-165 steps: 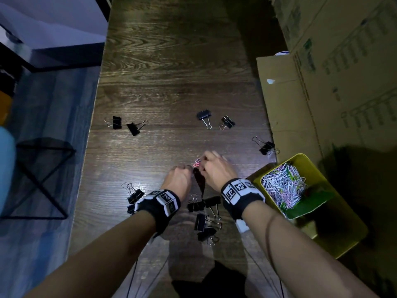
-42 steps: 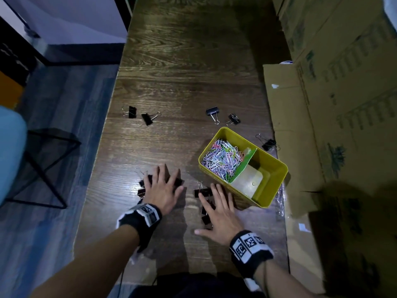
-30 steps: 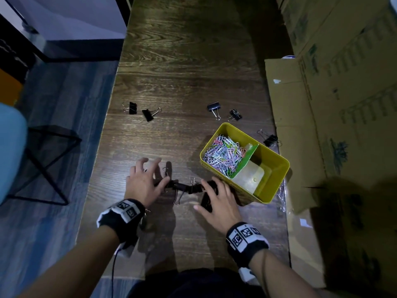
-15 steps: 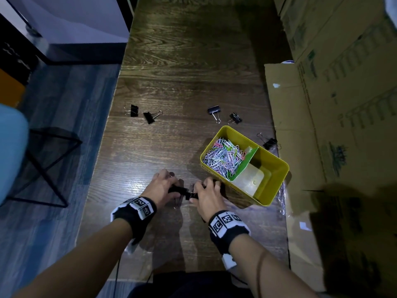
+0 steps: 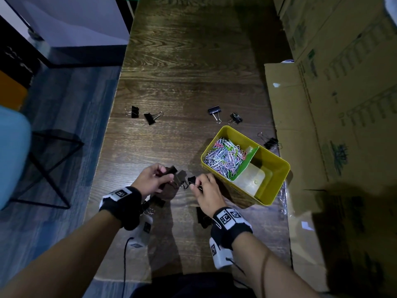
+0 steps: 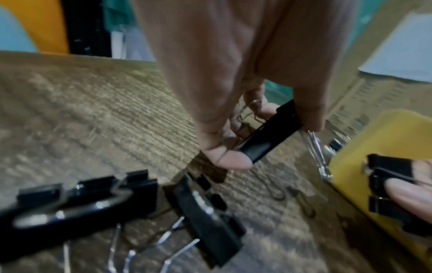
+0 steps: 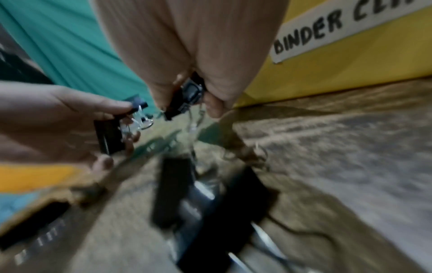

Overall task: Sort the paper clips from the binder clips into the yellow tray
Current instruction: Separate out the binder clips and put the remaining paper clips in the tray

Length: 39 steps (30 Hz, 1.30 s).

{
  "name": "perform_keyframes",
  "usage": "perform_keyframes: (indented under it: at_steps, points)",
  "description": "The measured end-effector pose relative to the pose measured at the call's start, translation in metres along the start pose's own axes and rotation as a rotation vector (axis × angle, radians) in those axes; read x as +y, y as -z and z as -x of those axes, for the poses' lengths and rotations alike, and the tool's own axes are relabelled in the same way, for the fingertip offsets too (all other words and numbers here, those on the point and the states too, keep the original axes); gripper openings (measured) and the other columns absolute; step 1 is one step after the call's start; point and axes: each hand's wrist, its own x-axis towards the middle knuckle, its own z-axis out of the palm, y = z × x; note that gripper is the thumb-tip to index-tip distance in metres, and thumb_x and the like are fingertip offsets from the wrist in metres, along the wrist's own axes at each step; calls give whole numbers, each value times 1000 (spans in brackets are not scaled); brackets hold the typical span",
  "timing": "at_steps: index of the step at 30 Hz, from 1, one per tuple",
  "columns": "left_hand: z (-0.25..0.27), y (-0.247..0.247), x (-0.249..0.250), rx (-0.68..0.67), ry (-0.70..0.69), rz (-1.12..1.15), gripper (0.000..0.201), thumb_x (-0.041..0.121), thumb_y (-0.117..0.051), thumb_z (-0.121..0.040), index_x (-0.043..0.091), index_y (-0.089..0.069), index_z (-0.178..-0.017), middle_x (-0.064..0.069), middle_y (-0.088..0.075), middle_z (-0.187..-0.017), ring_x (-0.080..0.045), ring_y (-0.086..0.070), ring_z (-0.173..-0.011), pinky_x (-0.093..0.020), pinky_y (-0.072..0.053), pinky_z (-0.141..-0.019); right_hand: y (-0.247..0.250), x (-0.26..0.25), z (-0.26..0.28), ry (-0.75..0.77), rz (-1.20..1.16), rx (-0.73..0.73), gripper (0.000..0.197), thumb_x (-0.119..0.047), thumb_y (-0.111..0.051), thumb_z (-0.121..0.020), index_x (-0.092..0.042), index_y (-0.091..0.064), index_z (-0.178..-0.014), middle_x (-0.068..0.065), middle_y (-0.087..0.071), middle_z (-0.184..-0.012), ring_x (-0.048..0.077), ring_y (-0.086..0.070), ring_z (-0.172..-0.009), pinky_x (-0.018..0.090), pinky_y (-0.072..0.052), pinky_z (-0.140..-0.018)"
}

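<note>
Both hands are raised a little above the wooden table, just left of the yellow tray [image 5: 277,186]. My left hand [image 5: 153,178] grips black binder clips [image 6: 268,138] in its curled fingers. My right hand [image 5: 203,188] pinches another black binder clip [image 7: 187,96] between thumb and fingers. The tray's far compartment holds a heap of coloured paper clips [image 5: 225,157]; its near compartment, past a green divider [image 5: 247,163], shows a bare bottom. A label reading BINDER CL... [image 7: 339,25] is on the tray's side. More binder clips [image 6: 205,216] lie on the table under my wrists.
Loose binder clips lie farther back: two at the left [image 5: 142,115], two in the middle [image 5: 225,117], one right of the tray [image 5: 269,143]. Flattened cardboard boxes [image 5: 322,104] line the right side. The table's left edge [image 5: 103,147] drops to the floor, where a black metal frame stands.
Since half a second ago both hands have lifted off the table with binder clips in them and drawn slightly apart. Earlier they swept the near clips together with flat fingers.
</note>
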Motion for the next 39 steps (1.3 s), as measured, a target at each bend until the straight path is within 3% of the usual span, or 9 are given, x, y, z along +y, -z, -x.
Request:
perform_keyframes:
  at_steps: [5, 10, 13, 19, 24, 30, 32, 35, 39]
  points:
    - [9, 8, 15, -4, 97, 426, 7, 13, -54, -88, 15, -57, -82, -6, -62, -79, -11, -62, -60, -21, -47, -48, 17, -26, 4, 17, -332, 134, 25, -27, -63, -87, -25, -42, -73, -8, -49, -77, 9, -46, -76, 27, -34, -73]
    - [21, -10, 51, -184, 90, 636, 26, 23, -45, -84, 8, -66, -83, -11, -66, -88, -21, -60, -65, -25, -42, -47, 57, -37, 27, -125, -814, 213, 25, -36, -64, -86, -20, -45, -79, 2, -57, -84, 21, -55, -79, 37, -49, -72]
    - [28, -40, 82, -297, 51, 619, 19, 22, -48, -80, 9, -61, -86, -10, -68, -90, -24, -62, -63, -23, -46, -42, 92, -29, 40, -226, -985, 353, 7, -21, -55, -93, -22, -49, -98, 1, -60, -97, 13, -57, -79, 23, -47, -56]
    - [35, -133, 127, -453, -37, 249, 4, 9, -51, -90, 7, -54, -90, -14, -62, -78, -22, -59, -55, -23, -45, -39, 143, 2, 41, -393, -1101, 625, 36, -24, -54, -94, -18, -50, -129, 5, -63, -116, 16, -61, -95, 28, -45, -63]
    - [28, -195, 130, -426, -98, -160, 3, 15, -54, -90, 13, -56, -90, -7, -61, -79, -19, -58, -62, -29, -53, -52, 155, 20, 31, -437, -1082, 601, 33, -23, -54, -94, -14, -52, -126, 11, -67, -110, 18, -65, -87, 27, -51, -61]
    - [21, -204, 125, -446, -210, -445, 41, 25, -57, -89, 16, -51, -128, 2, -60, -112, -14, -59, -104, -27, -45, -94, 151, 29, 25, -461, -848, 495, 56, -45, -59, -77, -21, -57, -127, 2, -58, -129, 18, -58, -112, 40, -45, -101]
    - [21, -199, 124, -451, -231, -427, 43, 24, -58, -89, 16, -50, -130, -4, -64, -112, -17, -61, -100, -26, -47, -89, 150, 26, 28, -444, -740, 461, 52, -36, -56, -88, -20, -48, -136, 1, -53, -135, 18, -51, -119, 38, -40, -106]
    - [25, -178, 122, -450, -283, -359, 25, 15, -57, -90, 10, -62, -113, 0, -63, -74, -15, -56, -65, -23, -44, -59, 147, 18, 31, -362, -574, 444, 47, -35, -60, -89, -23, -51, -133, -1, -54, -135, 16, -51, -122, 39, -40, -107]
    - [22, -127, 110, -430, -258, -259, 9, 8, -57, -90, 5, -63, -97, -6, -63, -73, -11, -58, -59, -22, -48, -56, 134, -9, 42, -58, -479, 425, 25, -18, -69, -84, -28, -64, -106, -1, -67, -108, 5, -62, -95, 27, -51, -89]
